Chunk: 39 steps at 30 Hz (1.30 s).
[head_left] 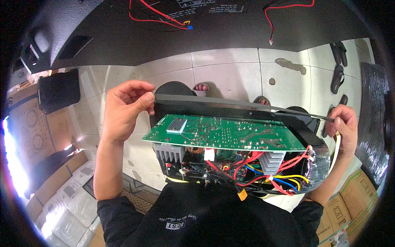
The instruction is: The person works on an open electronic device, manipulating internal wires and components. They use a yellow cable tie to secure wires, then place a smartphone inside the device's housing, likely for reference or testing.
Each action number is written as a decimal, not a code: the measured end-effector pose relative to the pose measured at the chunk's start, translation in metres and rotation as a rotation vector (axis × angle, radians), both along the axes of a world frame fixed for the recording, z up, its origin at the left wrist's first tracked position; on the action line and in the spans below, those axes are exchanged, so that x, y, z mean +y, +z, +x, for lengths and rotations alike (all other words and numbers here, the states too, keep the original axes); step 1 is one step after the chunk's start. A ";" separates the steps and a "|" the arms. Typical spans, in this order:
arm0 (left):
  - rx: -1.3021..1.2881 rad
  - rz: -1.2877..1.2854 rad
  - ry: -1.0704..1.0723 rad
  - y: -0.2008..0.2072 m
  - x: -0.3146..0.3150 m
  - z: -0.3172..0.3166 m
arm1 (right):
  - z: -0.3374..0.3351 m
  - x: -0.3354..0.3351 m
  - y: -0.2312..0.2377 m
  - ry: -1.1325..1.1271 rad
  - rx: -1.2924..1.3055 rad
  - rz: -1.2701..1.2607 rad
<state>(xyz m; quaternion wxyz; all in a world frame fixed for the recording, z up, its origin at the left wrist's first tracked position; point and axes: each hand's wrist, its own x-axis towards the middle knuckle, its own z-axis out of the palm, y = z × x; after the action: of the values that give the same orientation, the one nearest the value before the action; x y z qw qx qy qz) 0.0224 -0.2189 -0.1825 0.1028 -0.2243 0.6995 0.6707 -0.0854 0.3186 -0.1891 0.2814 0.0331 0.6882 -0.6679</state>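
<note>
A long, thin dark grey strip [230,101], perhaps foam tape, stretches between my hands above the far edge of a black panel [197,108]. My left hand [131,103] pinches its left end between thumb and fingers. At the other end, my right hand [345,126] is closed on the strip, and a narrow cream ribbon [336,152] hangs from beside that hand. Below the strip lies a green circuit board [230,133], solder side up. Finned heat sinks [169,154], red, blue and yellow wires [263,171] and a yellow plug [242,194] show at its near side.
A large black cabinet [230,37] stands ahead with loose red wires [266,20] on it. Sandals [338,78] lie on the tiled floor [230,70]. Cardboard boxes [354,197] stand at the lower right, and wrapped boxes [78,193] at the left.
</note>
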 end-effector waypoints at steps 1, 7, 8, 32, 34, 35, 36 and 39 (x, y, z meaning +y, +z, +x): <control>-0.005 0.002 0.017 -0.001 -0.001 0.000 | 0.000 -0.004 -0.001 -0.009 0.011 -0.003; 0.062 0.002 0.052 0.000 -0.008 0.000 | 0.006 -0.017 0.000 -0.072 0.023 -0.185; 0.070 -0.050 0.044 0.001 -0.009 0.003 | 0.009 -0.018 0.003 -0.094 0.003 -0.262; -0.035 -0.116 0.350 0.005 0.040 0.041 | 0.027 0.018 -0.022 -0.029 0.168 0.182; -0.025 -0.162 0.332 0.006 0.040 0.038 | 0.030 0.022 -0.024 -0.040 0.163 0.156; -0.016 -0.148 0.333 0.005 0.040 0.036 | 0.031 0.023 -0.025 -0.067 0.164 0.148; -0.019 -0.145 0.329 0.004 0.039 0.035 | 0.032 0.024 -0.026 -0.078 0.158 0.133; -0.031 -0.138 0.314 0.001 0.036 0.031 | 0.032 0.026 -0.029 -0.099 0.129 0.119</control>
<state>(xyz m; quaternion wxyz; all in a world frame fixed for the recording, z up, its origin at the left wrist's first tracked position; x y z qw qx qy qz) 0.0534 -0.1825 -0.1816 -0.0081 -0.3477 0.6986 0.6253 -0.0533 0.3449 -0.2185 0.2009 0.0406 0.7410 -0.6395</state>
